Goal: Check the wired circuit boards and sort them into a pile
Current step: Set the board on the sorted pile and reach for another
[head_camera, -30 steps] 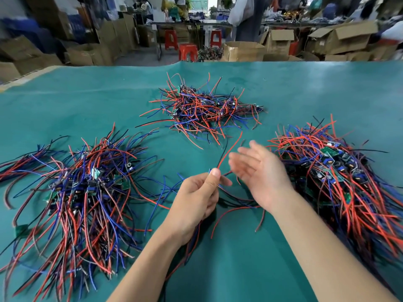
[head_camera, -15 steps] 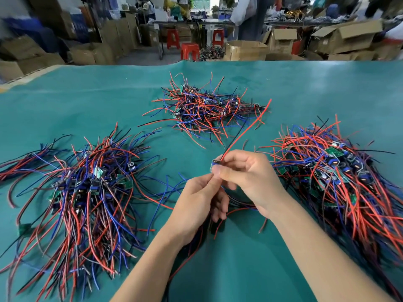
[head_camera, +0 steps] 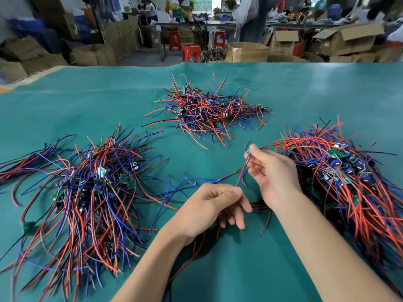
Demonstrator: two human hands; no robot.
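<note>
Right hand (head_camera: 274, 171) pinches a small circuit board (head_camera: 248, 152) above left hand (head_camera: 209, 205), which pinches its wires (head_camera: 242, 173)

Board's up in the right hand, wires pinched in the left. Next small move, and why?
Probably draw the left hand down the wires to check them. The right hand pinches the small board above the table, and its red and blue leads run taut to the left thumb and forefinger, so neither is laid on a pile yet.

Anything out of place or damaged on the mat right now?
Nothing looks damaged. One small green piece lies alone at the left pile's near-left edge, and loose wires trail between that pile and the hands. The right hand holds a small board.
</note>
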